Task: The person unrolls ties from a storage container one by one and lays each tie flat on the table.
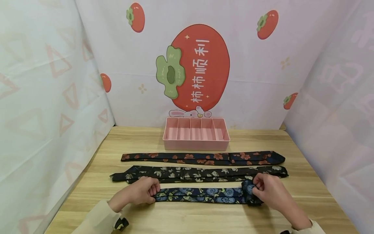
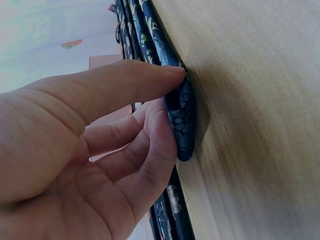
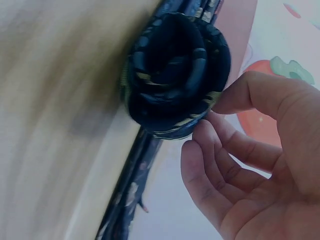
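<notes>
A blue necktie (image 1: pixel 201 195) with flowers and yellowish figures lies nearest the person, its right end wound into a loose roll (image 1: pixel 249 192). My left hand (image 1: pixel 145 190) pinches the flat left end of this necktie between thumb and fingers; the left wrist view shows the thumb (image 2: pixel 172 76) over its edge. At the other end my right hand (image 1: pixel 270 190) holds the roll at its outer side. From the right wrist view, the coiled layers (image 3: pixel 175 75) gape in the middle, with fingertips (image 3: pixel 192 152) right at the outer layer.
Just behind lies a black necktie with pale flowers (image 1: pixel 204 174), and beyond it a dark one with reddish flowers (image 1: pixel 201 158). A pink divided box (image 1: pixel 196 145) stands at the back of the wooden table (image 1: pixel 193 217). Printed cloth (image 1: pixel 251 97) hangs behind and at both sides.
</notes>
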Demonstrator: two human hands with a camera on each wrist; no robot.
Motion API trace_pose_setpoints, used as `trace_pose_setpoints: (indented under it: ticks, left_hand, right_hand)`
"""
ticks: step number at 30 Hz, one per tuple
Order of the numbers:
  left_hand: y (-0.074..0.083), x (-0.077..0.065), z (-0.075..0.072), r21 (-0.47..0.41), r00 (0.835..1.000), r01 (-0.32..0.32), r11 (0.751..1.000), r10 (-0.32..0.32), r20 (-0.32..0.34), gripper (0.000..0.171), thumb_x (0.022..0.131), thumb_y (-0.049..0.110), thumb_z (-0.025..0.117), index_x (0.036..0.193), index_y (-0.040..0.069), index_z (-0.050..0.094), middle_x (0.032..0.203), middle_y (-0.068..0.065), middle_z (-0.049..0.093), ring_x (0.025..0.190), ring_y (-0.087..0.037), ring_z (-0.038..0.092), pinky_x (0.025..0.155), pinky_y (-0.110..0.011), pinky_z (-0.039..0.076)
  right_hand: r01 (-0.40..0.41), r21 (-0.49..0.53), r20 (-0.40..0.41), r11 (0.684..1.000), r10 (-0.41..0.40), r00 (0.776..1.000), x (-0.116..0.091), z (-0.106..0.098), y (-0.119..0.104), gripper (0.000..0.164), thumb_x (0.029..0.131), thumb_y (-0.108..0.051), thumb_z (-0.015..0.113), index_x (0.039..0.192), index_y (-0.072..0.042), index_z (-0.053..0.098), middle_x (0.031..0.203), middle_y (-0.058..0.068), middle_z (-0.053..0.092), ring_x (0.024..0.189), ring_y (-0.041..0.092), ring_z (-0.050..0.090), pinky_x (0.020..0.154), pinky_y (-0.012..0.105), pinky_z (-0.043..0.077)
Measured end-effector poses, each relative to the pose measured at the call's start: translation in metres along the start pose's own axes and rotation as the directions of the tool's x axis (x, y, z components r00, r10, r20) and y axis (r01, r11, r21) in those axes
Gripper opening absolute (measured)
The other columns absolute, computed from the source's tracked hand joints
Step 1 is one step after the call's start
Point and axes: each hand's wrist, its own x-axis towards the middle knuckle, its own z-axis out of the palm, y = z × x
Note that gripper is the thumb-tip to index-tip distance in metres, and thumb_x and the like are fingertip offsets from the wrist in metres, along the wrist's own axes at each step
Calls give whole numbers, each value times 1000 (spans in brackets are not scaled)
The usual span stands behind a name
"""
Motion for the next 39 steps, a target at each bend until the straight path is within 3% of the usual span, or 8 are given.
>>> trace_pose_setpoints:
  ticks: [7, 15, 23, 27, 29, 31, 36, 39]
  left_hand:
    - [1, 1, 0, -5, 1000, 9, 1000, -9, 6, 27, 81, -5, 83, 98, 8, 66, 86, 0, 62, 76, -9, 56, 68, -23, 50]
    - [-3, -3, 0, 8, 1000, 22, 1000, -22, -6, 28, 80, -4, 83, 97, 8, 66, 85, 0, 63, 75, -9, 56, 67, -24, 50]
    - [-8, -11, -3, -5, 999, 29, 1000, -29, -25, 27, 80, -4, 83, 98, 7, 66, 86, -1, 62, 75, -9, 55, 66, -24, 49]
    - [-11, -14, -5, -15, 998, 51, 999, -52, -26, 27, 80, -4, 83, 98, 8, 66, 86, -2, 62, 76, -11, 56, 67, -24, 49]
    - [-20, -14, -4, -16, 998, 50, 999, -50, -25, 28, 80, -3, 84, 98, 8, 66, 86, -2, 63, 76, -12, 56, 66, -25, 49]
    - [-40, -11, -1, -1, 999, 19, 1000, -19, -26, 28, 80, 0, 84, 99, 9, 66, 86, -1, 63, 76, -12, 57, 66, -26, 50]
    - [-104, 3, 8, -12, 999, -30, 999, 30, -12, 30, 81, 13, 87, 101, 22, 67, 88, 8, 64, 77, -5, 59, 67, -23, 53]
    - [-114, 5, 9, -29, 1000, -23, 999, 22, -8, 32, 79, 15, 89, 100, 25, 67, 88, 8, 65, 77, -5, 60, 67, -23, 53]
  right_hand:
    - [22, 28, 17, 999, -22, 1000, 5, 2, -17, 14, 84, -7, 80, 92, -13, 70, 80, -5, 62, 68, 3, 51, 61, 23, 47]
    - [114, 6, 41, 993, -114, 993, 8, 19, -25, 27, 79, -12, 91, 95, -12, 69, 85, -5, 58, 73, 2, 51, 63, 22, 49]
    - [29, -92, -14, 995, -30, 999, 6, 29, -24, 40, 74, -34, 97, 88, -15, 64, 83, -3, 55, 70, 9, 45, 60, 25, 41]
    - [17, -113, -27, 993, -21, 999, 4, 29, -22, 44, 71, -35, 98, 89, -16, 63, 83, -3, 55, 70, 9, 46, 60, 26, 42]
    - [28, -103, -26, 994, -31, 999, 4, 28, -20, 43, 71, -32, 98, 89, -17, 63, 83, -4, 55, 70, 9, 45, 60, 25, 41]
    - [38, -86, -20, 996, -40, 999, 3, 25, -18, 41, 71, -29, 98, 88, -17, 62, 82, -4, 54, 70, 8, 44, 60, 25, 40]
    - [46, -60, -15, 997, -47, 999, 0, 14, -10, 38, 73, -25, 97, 88, -16, 62, 80, -4, 54, 68, 7, 43, 60, 25, 39]
    - [38, -46, -11, 998, -39, 999, -2, 8, -4, 35, 74, -23, 95, 88, -15, 63, 80, -4, 55, 67, 6, 44, 60, 24, 40]
